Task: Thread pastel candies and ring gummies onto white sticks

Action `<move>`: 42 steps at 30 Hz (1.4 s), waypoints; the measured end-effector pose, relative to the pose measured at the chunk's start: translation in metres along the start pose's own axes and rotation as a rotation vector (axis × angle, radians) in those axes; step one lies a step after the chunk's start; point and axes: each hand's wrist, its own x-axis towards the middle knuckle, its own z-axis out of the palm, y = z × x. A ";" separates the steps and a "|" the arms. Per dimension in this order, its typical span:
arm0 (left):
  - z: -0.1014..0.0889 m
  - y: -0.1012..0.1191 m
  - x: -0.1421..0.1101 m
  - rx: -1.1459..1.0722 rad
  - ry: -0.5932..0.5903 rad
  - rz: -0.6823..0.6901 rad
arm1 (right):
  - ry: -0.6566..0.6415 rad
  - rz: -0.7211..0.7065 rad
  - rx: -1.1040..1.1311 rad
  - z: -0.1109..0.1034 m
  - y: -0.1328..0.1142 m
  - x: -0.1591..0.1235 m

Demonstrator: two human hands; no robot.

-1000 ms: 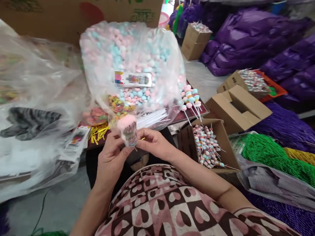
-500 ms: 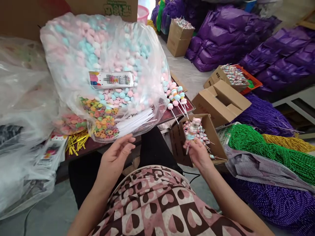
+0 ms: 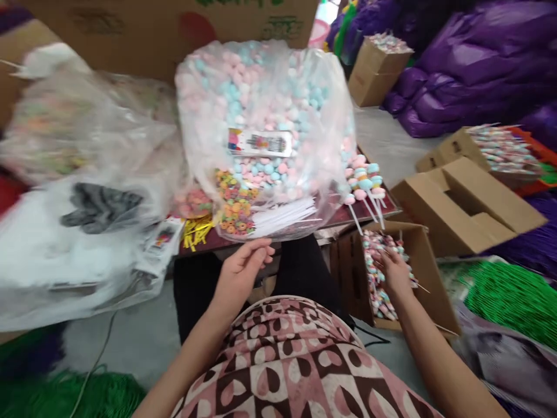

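Observation:
My left hand (image 3: 246,267) hovers at the table's front edge, near a bundle of white sticks (image 3: 282,217). Its fingers are loosely curled with nothing visible in them. My right hand (image 3: 395,274) reaches down into a cardboard box (image 3: 435,278) over wrapped marshmallow skewers (image 3: 379,302). Its fingers are blurred among them, so whether it holds one is unclear. On the table, a large clear bag (image 3: 204,110) contains pink and blue marshmallows. Ring-shaped candies (image 3: 237,212) lie beside the sticks. Several unwrapped marshmallow skewers (image 3: 364,181) rest at the table's right corner, sticks overhanging.
Printed wrappers (image 3: 261,142) lie on the big bag. Gold twist ties (image 3: 196,232) sit at the table's edge, left of the candies. An open carton (image 3: 491,203) stands beyond the box. Green cords (image 3: 513,302) are heaped at right; purple bundles (image 3: 478,69) stand behind.
My right hand has lowered into the box; the wrapped marshmallow skewer it held above the box can no longer be told apart. My view has turned left. My left hand stays near the table edge.

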 end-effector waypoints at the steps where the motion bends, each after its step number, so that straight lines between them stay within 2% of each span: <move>1: 0.000 -0.001 -0.001 -0.012 -0.011 -0.021 | -0.030 0.010 0.022 0.002 -0.005 -0.007; 4: 0.000 -0.005 0.000 -0.034 -0.063 -0.065 | -0.112 -0.003 0.017 0.002 -0.032 -0.033; 8: 0.002 -0.006 0.002 -0.053 -0.088 -0.086 | -0.243 -0.139 -0.108 0.005 -0.086 -0.073; 11: 0.004 -0.007 0.001 -0.078 -0.089 -0.089 | -0.298 -0.261 -0.142 0.020 -0.119 -0.101; 13: 0.004 -0.008 -0.002 -0.088 -0.106 -0.083 | -0.374 -0.333 -0.137 0.037 -0.132 -0.115; 15: 0.002 -0.011 -0.004 -0.103 -0.115 -0.082 | -0.520 -0.418 -0.152 0.060 -0.140 -0.126; 18: -0.003 -0.013 -0.009 -0.122 -0.089 -0.072 | -0.778 -0.560 -0.153 0.103 -0.148 -0.140; 21: -0.013 -0.010 -0.015 -0.079 -0.041 -0.057 | -0.924 -0.608 -0.091 0.144 -0.156 -0.153; 23: -0.025 -0.008 -0.018 -0.013 0.022 -0.053 | -0.942 -0.606 -0.050 0.162 -0.162 -0.157; 25: -0.044 -0.005 -0.018 0.119 0.126 -0.003 | -0.913 -0.583 -0.022 0.172 -0.166 -0.158; 29: -0.097 -0.003 -0.002 0.651 0.411 0.261 | -0.837 -0.474 0.010 0.174 -0.168 -0.156; 30: -0.110 -0.003 0.005 0.807 0.477 0.282 | -0.837 -0.453 0.010 0.173 -0.167 -0.157; 32: -0.133 -0.003 0.019 1.077 0.566 0.221 | -0.859 -0.426 -0.004 0.171 -0.163 -0.160; 35: -0.154 -0.005 0.035 1.310 0.587 0.051 | -0.929 -0.396 -0.028 0.169 -0.156 -0.169; 38: -0.164 -0.009 0.043 1.358 0.575 -0.032 | -0.989 -0.382 -0.017 0.168 -0.149 -0.177; 42: -0.173 -0.016 0.046 1.337 0.583 -0.045 | -1.039 -0.367 -0.021 0.167 -0.143 -0.182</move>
